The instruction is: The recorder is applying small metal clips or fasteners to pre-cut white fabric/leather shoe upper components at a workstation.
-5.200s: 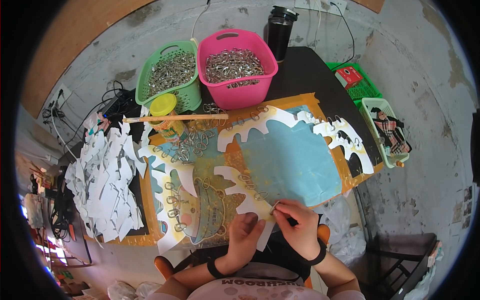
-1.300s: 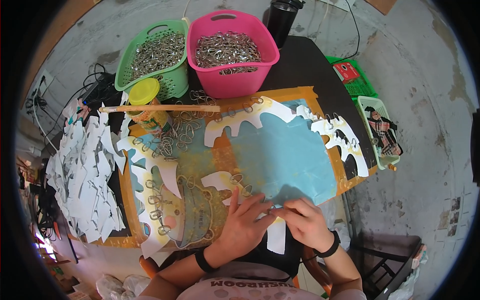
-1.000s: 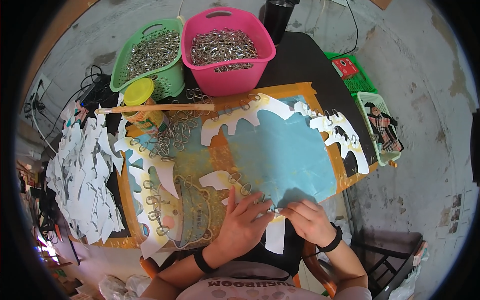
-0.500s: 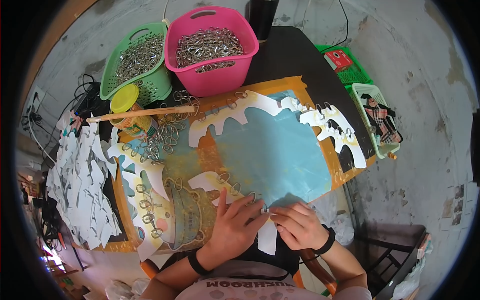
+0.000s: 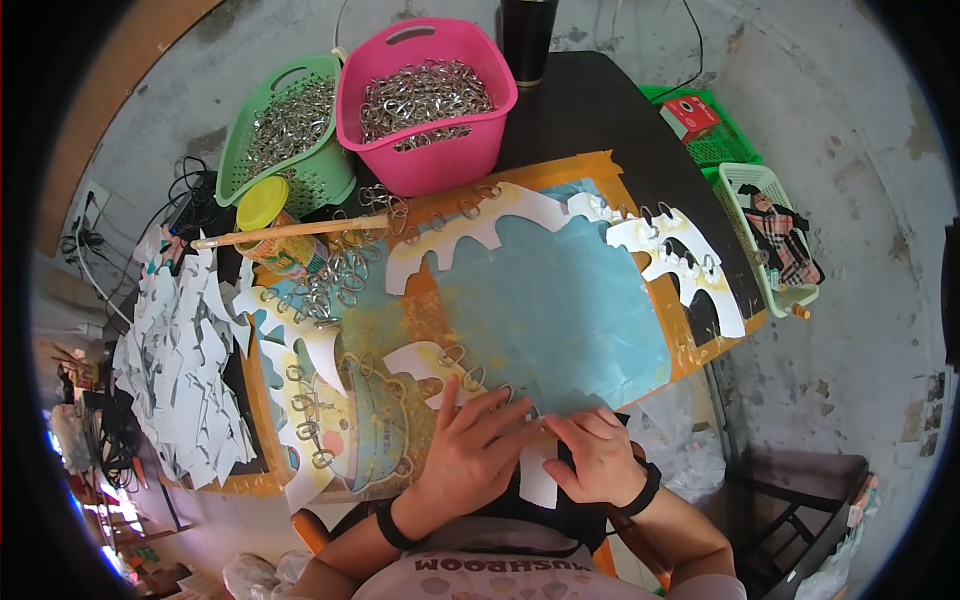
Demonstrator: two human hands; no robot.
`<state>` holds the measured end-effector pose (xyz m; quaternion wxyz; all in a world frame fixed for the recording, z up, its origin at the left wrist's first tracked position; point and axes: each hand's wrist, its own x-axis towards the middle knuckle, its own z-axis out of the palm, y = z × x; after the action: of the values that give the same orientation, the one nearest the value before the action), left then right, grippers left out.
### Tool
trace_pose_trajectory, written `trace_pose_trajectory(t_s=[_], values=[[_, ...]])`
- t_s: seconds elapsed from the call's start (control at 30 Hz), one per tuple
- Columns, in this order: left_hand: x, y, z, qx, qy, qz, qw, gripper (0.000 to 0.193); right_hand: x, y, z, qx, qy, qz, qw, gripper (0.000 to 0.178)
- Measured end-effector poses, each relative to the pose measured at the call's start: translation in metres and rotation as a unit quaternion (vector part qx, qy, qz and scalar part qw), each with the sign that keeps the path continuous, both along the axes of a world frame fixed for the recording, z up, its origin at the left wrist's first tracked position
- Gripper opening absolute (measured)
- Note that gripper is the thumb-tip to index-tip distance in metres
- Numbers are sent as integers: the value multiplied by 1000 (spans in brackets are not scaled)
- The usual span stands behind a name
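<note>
A white scalloped paper strip (image 5: 412, 360) lies along the table's near side, with metal rings (image 5: 453, 355) on its upper edge. My left hand (image 5: 468, 452) is over it, fingertips closed at the strip and the outermost finger raised. The strip's plain white tail (image 5: 538, 482) hangs between my hands. My right hand (image 5: 603, 458) is at this end, index finger bent toward the left fingertips and thumb held apart beside the tail. Fingers partly hide the ring between them. Similar ringed strips lie at the far side (image 5: 520, 205), right (image 5: 690, 260) and left (image 5: 325, 370).
A pink basket (image 5: 425, 165) and a green basket (image 5: 300, 175) of metal rings stand at the back. A stick (image 5: 290, 232) leans over a yellow-lidded can (image 5: 262, 205). White paper pieces (image 5: 180, 380) pile up at left; loose rings (image 5: 345, 275) lie near the can.
My right thumb has moved away from its fingers, and the right hand has turned more palm-down. My left hand stays at the strip. The whole view has shifted slightly.
</note>
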<state>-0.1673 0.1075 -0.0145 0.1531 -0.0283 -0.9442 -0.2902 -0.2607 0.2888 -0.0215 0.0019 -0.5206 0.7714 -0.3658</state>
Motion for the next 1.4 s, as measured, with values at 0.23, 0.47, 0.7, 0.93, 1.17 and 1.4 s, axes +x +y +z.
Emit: trace_pose_trajectory(t_s=[0.23, 0.47, 0.7, 0.93, 1.17, 1.4], values=[[19, -8, 62, 0, -42, -3, 999, 24, 2, 2, -3, -22, -3, -16, 1000, 58], [-21, -12, 60, -102, -31, -159, 982, 28, 2, 1, -4, -66, 2, -22, 998, 57], [-33, -18, 34, -122, -63, -246, 960, 31, 5, 5, -16, -117, -20, -38, 992, 51], [-34, -18, 35, -85, -32, -227, 970, 27, 4, 6, -17, -97, 2, -31, 995, 36], [-38, -32, 40, -80, -39, -273, 958, 19, 9, 3, -12, -56, 31, -30, 998, 32], [-39, -38, 32, -71, -43, -267, 960, 18, 4, -11, -6, -61, 5, -59, 996, 34]])
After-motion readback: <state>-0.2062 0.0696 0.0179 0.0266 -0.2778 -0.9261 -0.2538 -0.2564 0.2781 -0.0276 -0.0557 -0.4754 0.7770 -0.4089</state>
